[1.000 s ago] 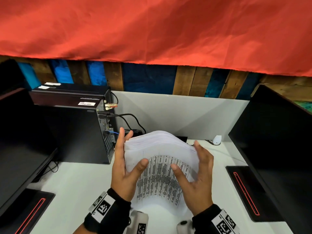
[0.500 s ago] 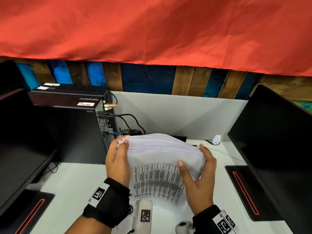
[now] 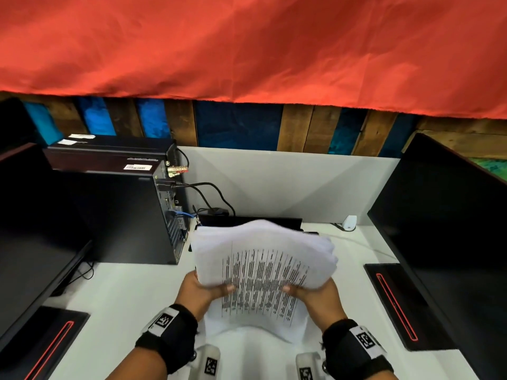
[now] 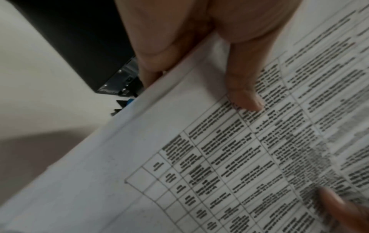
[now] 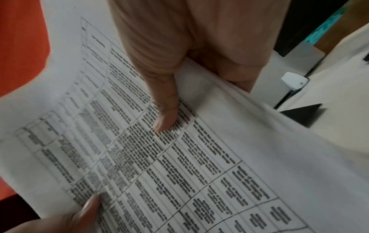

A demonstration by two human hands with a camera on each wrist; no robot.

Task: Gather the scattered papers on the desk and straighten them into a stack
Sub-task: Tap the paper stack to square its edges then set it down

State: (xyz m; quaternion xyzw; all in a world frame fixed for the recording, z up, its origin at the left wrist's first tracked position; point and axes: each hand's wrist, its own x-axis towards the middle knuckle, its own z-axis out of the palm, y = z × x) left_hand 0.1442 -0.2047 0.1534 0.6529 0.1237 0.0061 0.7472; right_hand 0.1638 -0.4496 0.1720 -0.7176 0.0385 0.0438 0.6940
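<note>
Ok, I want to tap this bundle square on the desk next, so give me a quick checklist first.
1. Left hand grips the paper stack, thumb on top: ok.
2. Right hand grips it likewise: ok.
3. Far edges flush: not ok, sheets fan out.
4. Stack flat: not ok, it bows upward.
5. Bare white desk nearby for tapping: ok.
6. Stray sheets left underneath: cannot tell.
</note>
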